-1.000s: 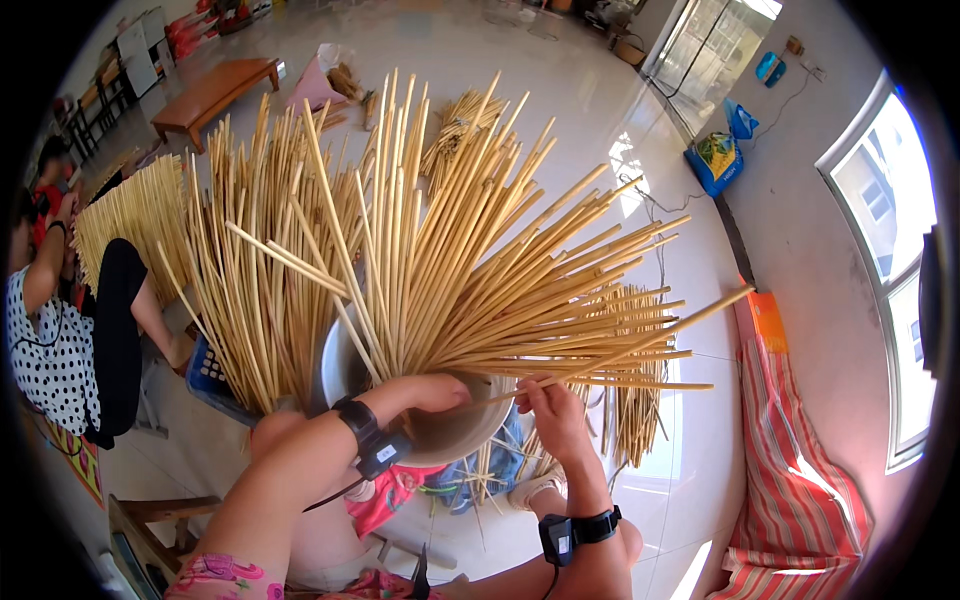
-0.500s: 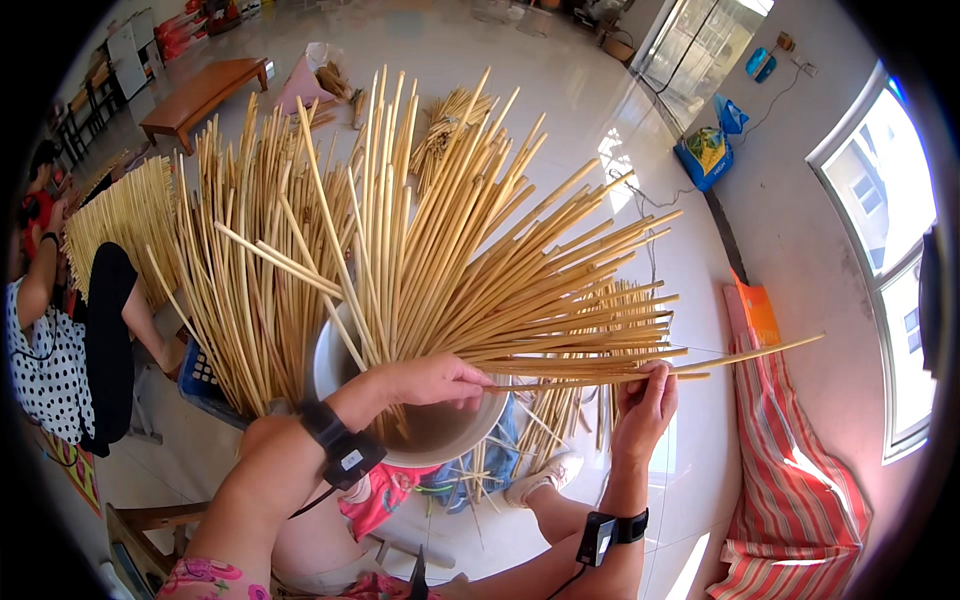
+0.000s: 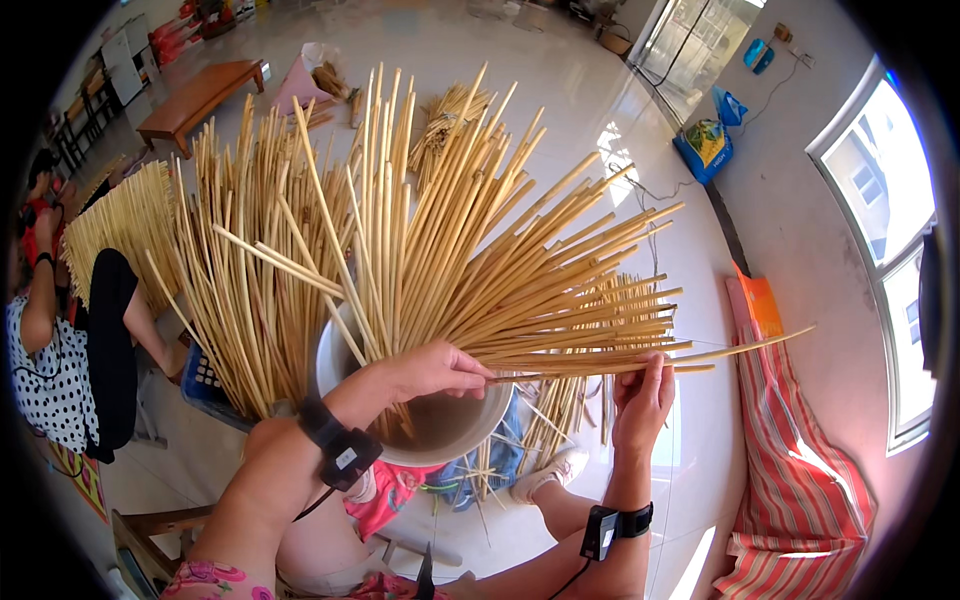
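Note:
My left hand pinches the near end of a thin straw-coloured stalk over the rim of a white bucket. Further along, the fingers of my right hand close on the same stalk, whose far end sticks out to the right with a slight bend. A dense fan of similar stalks rises from the bucket, and its lowest ones pass close to both hands. Water or a dull bucket bottom shows below my left wrist; I cannot tell which.
Left of the bucket, more upright stalks stand in a blue crate. Loose stalks lie beyond my right hand. A seated person is at far left. Striped cloth drapes at right; a low wooden table stands behind.
Both hands have risen slightly with the stalk. Its far tip has shifted a little up and to the left.

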A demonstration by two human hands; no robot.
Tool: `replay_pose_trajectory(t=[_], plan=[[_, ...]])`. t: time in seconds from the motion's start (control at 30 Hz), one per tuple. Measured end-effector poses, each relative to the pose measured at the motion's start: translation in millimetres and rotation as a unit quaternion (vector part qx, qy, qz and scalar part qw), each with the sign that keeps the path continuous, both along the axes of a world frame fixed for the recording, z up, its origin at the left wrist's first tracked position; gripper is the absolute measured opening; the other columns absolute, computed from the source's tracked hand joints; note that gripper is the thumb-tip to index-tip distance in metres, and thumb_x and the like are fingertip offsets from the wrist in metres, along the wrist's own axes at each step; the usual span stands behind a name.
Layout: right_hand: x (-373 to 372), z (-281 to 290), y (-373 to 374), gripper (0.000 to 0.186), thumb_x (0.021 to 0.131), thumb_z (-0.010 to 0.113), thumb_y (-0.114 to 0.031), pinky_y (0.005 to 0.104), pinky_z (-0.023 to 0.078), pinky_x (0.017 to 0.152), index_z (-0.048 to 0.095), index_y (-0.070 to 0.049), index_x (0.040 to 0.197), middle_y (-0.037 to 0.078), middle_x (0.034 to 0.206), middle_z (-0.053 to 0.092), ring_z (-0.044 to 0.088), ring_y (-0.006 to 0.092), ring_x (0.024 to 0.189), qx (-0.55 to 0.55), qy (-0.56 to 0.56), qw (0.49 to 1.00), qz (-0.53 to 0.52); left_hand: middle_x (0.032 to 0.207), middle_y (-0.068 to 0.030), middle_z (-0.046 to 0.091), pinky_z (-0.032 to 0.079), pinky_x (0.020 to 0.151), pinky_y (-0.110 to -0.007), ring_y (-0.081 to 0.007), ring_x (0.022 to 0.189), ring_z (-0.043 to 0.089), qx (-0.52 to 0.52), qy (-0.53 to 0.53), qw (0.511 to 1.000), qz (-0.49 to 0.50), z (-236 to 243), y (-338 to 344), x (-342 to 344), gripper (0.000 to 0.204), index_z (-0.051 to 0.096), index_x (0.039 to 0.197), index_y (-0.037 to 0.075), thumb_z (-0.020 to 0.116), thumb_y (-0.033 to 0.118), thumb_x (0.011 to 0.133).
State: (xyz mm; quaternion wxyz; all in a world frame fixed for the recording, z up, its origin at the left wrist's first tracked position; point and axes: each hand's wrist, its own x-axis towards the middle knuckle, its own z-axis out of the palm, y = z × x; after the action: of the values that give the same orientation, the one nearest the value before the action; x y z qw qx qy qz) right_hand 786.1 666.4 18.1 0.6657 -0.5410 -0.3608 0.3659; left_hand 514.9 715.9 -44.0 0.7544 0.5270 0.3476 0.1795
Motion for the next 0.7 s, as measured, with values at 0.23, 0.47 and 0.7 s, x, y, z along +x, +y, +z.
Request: replay_pose_trajectory(t=[0.23, 0.47, 0.7], plan=[[0.3, -3.4, -0.6, 0.023, 0.102, 0.037, -0.026, 0.017, 0.027, 0.041, 0.047, -0.011, 0.088, -0.002, 0.061, 0.042, 0.035, 0.0043, 0.048, 0.009, 0.018, 1.0, 0.006, 0.083, -0.0042, 0.067, 0.045, 0.066, -0.02, -0.0074, 0.071, 0.055, 0.041, 0.01, 0.999, -0.016, 7.5, -1.1, -1.6, 0.024, 0.066, 0.105, 0.0, 0.063, 0.017, 0.088], [-15.7, -14.3, -4.7, 0.023, 0.103, 0.034, -0.026, 0.0187, 0.033, 0.042, 0.045, -0.009, 0.095, 0.001, 0.064, 0.047, 0.045, 0.0072, 0.05, 0.0, -0.021, 0.997, 0.074, 0.061, -0.0012, 0.059, 0.042, 0.054, -0.022, -0.008, 0.055, 0.052, 0.081, 0.2, 0.975, 0.053, -2.6, -7.6, 14.3, 0.041, 0.058, 0.065, 0.005, 0.073, 0.04, 0.08], [-11.7, -14.5, -4.1, 0.022, 0.103, 0.033, -0.025, 0.0192, 0.033, 0.043, 0.045, -0.008, 0.095, 0.002, 0.065, 0.048, 0.044, 0.0074, 0.05, 0.01, -0.049, 0.994, 0.095, 0.073, -0.0017, 0.063, 0.043, 0.06, -0.021, -0.0076, 0.064, 0.053, 0.013, -0.004, 1.0, 0.016, 3.6, -11.1, 17.6, 0.026, 0.067, 0.092, 0.001, 0.063, 0.026, 0.09]])
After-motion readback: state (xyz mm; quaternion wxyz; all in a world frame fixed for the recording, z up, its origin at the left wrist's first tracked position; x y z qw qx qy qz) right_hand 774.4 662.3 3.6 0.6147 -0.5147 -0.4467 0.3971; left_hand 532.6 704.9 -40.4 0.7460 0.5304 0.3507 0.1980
